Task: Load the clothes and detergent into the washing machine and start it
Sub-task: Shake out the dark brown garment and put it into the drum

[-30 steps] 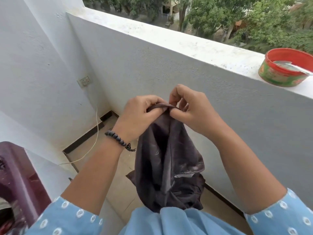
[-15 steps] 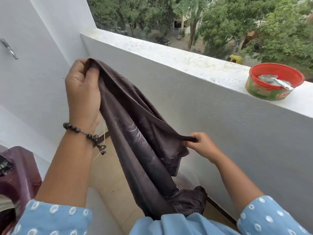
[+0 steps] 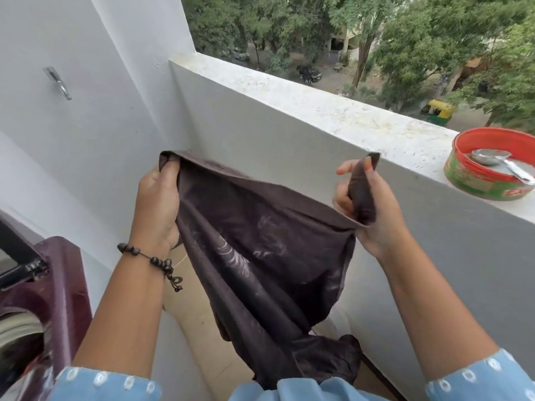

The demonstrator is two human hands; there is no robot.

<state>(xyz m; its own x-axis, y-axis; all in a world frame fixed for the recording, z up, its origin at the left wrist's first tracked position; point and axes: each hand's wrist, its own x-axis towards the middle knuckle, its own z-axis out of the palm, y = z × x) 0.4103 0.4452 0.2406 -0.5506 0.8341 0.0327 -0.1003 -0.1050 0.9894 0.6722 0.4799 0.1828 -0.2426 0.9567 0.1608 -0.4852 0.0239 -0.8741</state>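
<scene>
Head: cloth (image 3: 260, 250) between both grips

Garment (image 3: 260, 250) spans between both hands, before parapet (image 3: 318, 102). Tin (image 3: 489, 180) on parapet, right, spoon (image 3: 503, 164) inside. Probable washing machine (image 3: 58, 285) lower left.

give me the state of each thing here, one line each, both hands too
dark garment: spread between both hands, lower end hanging down
left hand: grips the garment's top edge
right hand: grips the garment's other corner
red tub: lid off, upright on the ledge
metal scoop: lying inside the tub
washing machine: top open, clothes inside
ledge: bears the tub
</scene>
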